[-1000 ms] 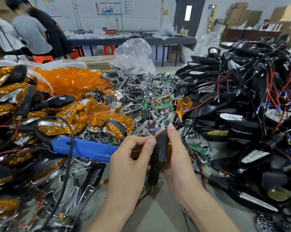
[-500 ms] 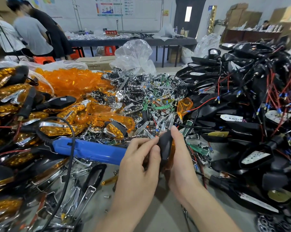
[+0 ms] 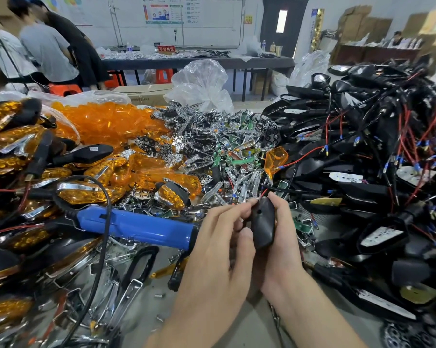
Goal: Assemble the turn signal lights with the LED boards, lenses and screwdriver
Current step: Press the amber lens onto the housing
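housing (image 3: 262, 226) upright between left hand (image 3: 219, 249) and right hand (image 3: 284, 237) grip.

A lamp housing (image 3: 262, 222) is held between the fingers (image 3: 227, 212) of the left hand (image 3: 219, 249) and those of the right hand (image 3: 284, 247), above the table (image 3: 237, 322). Just left of the fingers lies the electric screwdriver (image 3: 141, 227), with its front end hidden behind the left hand and its cord (image 3: 108, 204) crossing over its body. Beyond the fingertips spreads a heap of LED boards and reflectors (image 3: 212, 146). A single lens (image 3: 276, 159) stands at the heap's right edge, and a plastic bag (image 3: 202, 81) sits behind the heap. Loose lenses (image 3: 106, 121) lie beyond and left of the fingers, with assembled lights (image 3: 11, 146) farther left. Wired housings (image 3: 362, 151) pile up right of the fingers. Loose screws (image 3: 159, 295) lie on the table nearer than the left fingers.
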The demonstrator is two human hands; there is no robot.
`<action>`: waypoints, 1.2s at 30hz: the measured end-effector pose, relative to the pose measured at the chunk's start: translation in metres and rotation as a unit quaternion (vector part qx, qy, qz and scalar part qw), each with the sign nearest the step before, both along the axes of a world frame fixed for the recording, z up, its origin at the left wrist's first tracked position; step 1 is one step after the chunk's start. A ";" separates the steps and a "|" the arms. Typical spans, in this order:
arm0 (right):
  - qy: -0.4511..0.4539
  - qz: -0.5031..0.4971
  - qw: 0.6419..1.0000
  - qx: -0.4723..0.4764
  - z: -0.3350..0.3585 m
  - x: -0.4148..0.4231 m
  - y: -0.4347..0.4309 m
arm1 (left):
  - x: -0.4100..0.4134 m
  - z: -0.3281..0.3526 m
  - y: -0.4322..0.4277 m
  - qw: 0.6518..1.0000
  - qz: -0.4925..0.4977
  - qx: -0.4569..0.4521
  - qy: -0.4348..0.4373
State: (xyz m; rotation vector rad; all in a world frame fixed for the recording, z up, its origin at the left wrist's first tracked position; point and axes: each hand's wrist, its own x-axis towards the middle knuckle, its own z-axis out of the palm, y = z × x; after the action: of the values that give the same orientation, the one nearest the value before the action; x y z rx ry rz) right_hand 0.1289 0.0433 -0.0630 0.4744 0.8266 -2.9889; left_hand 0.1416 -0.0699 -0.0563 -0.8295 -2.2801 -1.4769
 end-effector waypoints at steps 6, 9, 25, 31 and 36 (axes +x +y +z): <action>0.024 -0.038 0.997 0.061 0.001 -0.006 0.000 | 0.002 0.009 -0.021 0.959 0.083 0.178 -0.206; 0.037 -0.036 0.995 0.088 0.000 -0.005 0.000 | 0.001 0.010 -0.039 0.880 0.140 0.300 -0.342; 0.031 -0.005 0.990 0.134 0.002 0.001 -0.005 | -0.064 0.021 -0.046 0.757 0.282 0.356 -0.469; 0.060 -0.053 0.991 0.108 0.002 0.002 0.001 | -0.060 0.015 -0.053 0.791 0.244 0.422 -0.369; 0.065 -0.083 0.989 0.106 0.003 -0.001 0.006 | -0.071 0.037 -0.065 0.763 0.124 0.539 -0.335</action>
State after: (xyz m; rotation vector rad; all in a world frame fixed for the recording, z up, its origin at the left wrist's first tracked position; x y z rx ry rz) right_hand 0.1276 0.0492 -0.0596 0.3709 1.1798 -3.1256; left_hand 0.0709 -0.1350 -0.0189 0.3944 -1.2491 -2.7050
